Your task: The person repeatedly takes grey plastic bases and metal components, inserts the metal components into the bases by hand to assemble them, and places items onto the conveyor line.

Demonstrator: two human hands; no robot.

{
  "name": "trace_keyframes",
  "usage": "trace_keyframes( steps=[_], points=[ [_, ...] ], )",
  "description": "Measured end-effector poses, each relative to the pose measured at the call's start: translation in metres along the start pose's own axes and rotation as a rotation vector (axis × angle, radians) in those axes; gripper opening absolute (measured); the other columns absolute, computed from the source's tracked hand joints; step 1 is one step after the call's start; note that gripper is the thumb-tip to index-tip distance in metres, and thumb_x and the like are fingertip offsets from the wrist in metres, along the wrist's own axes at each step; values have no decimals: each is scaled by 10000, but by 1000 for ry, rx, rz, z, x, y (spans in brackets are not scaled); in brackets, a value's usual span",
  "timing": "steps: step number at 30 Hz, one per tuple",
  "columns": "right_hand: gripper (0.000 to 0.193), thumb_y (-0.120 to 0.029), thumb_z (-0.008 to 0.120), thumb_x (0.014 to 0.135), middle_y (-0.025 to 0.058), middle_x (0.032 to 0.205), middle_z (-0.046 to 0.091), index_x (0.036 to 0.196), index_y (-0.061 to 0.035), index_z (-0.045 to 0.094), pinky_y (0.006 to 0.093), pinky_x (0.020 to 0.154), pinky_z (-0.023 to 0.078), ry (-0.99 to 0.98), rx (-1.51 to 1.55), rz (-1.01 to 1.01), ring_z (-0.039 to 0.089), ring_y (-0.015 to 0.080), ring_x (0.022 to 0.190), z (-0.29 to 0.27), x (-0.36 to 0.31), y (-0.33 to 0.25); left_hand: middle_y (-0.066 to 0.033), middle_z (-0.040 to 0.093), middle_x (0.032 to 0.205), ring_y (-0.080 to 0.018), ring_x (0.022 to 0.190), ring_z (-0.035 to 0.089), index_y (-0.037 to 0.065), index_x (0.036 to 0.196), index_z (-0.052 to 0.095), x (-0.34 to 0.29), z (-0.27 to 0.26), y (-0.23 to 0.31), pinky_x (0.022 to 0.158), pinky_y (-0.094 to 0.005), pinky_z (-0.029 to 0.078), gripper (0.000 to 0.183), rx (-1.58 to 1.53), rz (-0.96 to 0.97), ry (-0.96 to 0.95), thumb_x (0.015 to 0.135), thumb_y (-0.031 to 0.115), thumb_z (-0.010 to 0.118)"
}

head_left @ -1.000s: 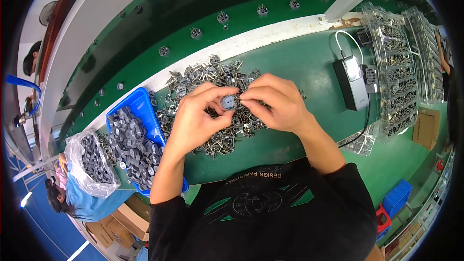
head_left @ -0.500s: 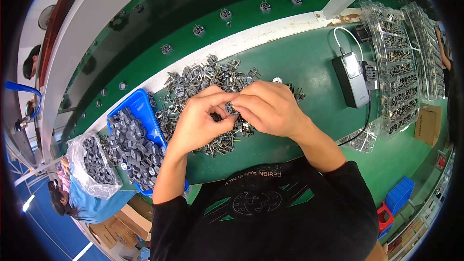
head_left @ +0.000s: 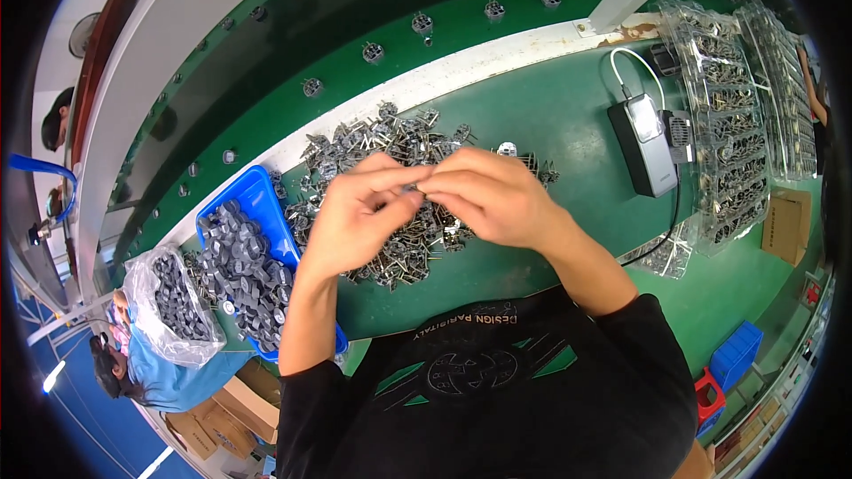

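My left hand (head_left: 359,217) and my right hand (head_left: 497,195) meet above a heap of small parts, fingertips pinched together. Between them is a small dark grey part (head_left: 410,187), mostly covered by the fingers. Both hands are closed on it. Under and behind them spreads the heap of grey parts with metal pins (head_left: 382,137), lying loose on the green tabletop (head_left: 541,106). One pale round part (head_left: 507,149) lies just beyond my right hand.
Left of the heap, a blue bin (head_left: 282,222) holds dark grey plastic pieces, beside a clear bag (head_left: 191,350) of similar ones. A green conveyor (head_left: 337,71) carries spaced parts along the far side. A black-and-silver device (head_left: 643,146) and clear trays (head_left: 729,124) of parts stand right.
My hands have shifted slightly and the fingertips have closed further over the small grey part, which shows less now. The parts on the conveyor have moved a little to the right.
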State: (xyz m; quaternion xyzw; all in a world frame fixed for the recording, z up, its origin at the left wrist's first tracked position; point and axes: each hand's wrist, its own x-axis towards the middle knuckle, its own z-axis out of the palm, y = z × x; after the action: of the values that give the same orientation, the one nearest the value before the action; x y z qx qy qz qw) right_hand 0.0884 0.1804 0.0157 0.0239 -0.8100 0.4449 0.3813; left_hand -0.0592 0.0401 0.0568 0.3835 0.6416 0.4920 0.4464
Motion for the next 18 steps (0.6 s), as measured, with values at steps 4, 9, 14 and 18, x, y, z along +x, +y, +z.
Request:
trace_keyframes(
  steps=[4,9,14,18],
  points=[
    [187,-13,692,808,80,788,617,993,-44,691,310,576,473,-91,-232,273,593,218,657,-47,5,20,-50,562,880,-128,769,563,47,1109,712,11,-48,0,706,-257,465,286,511,80,290,847,0,607],
    [163,-56,642,790,74,825,625,942,-76,701,378,658,495,-277,-383,522,616,283,724,-81,0,26,-112,651,955,-152,762,646,22,1075,710,42,-139,-29,710,-279,501,244,848,-77,615,848,69,635],
    [178,-68,645,778,89,886,617,939,-93,718,409,718,489,-434,-325,506,621,296,820,-65,-2,26,-73,715,826,-116,652,629,11,1038,717,51,-190,-76,626,-262,512,224,637,-164,648,839,102,668],
    [145,-60,722,751,82,846,606,894,-49,701,361,665,492,-471,-370,463,624,275,751,-64,-5,35,-58,698,825,-73,654,597,5,1058,715,52,-188,-71,595,-249,494,260,521,-179,648,851,158,684]
  ],
)
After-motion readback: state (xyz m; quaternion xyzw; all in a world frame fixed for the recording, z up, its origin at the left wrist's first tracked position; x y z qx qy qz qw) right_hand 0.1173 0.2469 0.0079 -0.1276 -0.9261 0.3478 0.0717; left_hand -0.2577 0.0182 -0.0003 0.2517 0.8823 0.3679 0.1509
